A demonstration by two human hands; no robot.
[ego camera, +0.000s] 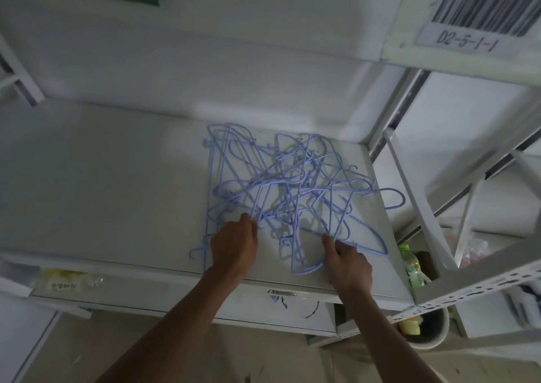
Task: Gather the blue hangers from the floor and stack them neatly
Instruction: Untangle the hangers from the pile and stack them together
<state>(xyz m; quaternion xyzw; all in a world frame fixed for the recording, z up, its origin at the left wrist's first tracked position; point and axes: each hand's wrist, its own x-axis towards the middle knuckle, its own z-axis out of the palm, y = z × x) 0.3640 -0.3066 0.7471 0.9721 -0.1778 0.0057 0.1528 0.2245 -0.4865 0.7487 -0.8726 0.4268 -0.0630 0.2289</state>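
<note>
A tangled heap of several light blue wire hangers (288, 186) lies on a white shelf board (102, 183), toward its right end. My left hand (234, 245) reaches into the heap's near left side, its fingers curled around hanger wires. My right hand (348, 261) is at the near right side and pinches a hanger wire between thumb and fingers. One hanger hook (395, 198) sticks out over the shelf's right edge. Both forearms come up from the bottom of the head view.
White metal rack posts and braces (415, 207) stand just right of the heap. A green-capped bottle (411, 268) and a white bucket (430, 333) sit lower right. A shelf with a barcode label (480, 10) hangs overhead. The floor (205, 353) lies below the shelf front.
</note>
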